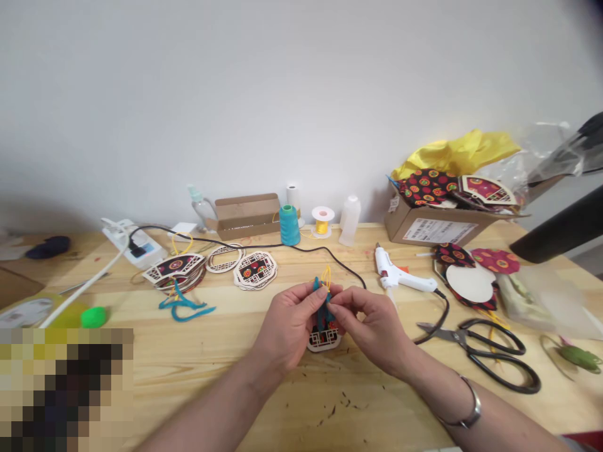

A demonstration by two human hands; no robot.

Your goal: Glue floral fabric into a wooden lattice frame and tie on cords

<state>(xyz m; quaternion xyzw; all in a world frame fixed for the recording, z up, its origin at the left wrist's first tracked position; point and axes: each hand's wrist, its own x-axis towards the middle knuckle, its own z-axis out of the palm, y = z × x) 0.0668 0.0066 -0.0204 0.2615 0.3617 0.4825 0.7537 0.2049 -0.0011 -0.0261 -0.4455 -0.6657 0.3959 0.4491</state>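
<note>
Near the middle of the table, my left hand is closed on a blue tassel with a yellow cord loop standing above it. My right hand pinches at the tassel's right side with thumb and forefinger. Under the fingers lies an ornament with a pale cut-out lattice frame over dark flowered cloth; its upper part is hidden by the hands and tassel. A silver bracelet circles my right wrist.
A white glue gun and black-handled scissors lie to the right. Behind stand a blue thread cone, a yellow cord spool and a white bottle. Finished-looking ornaments lie left. A full cardboard box stands back right.
</note>
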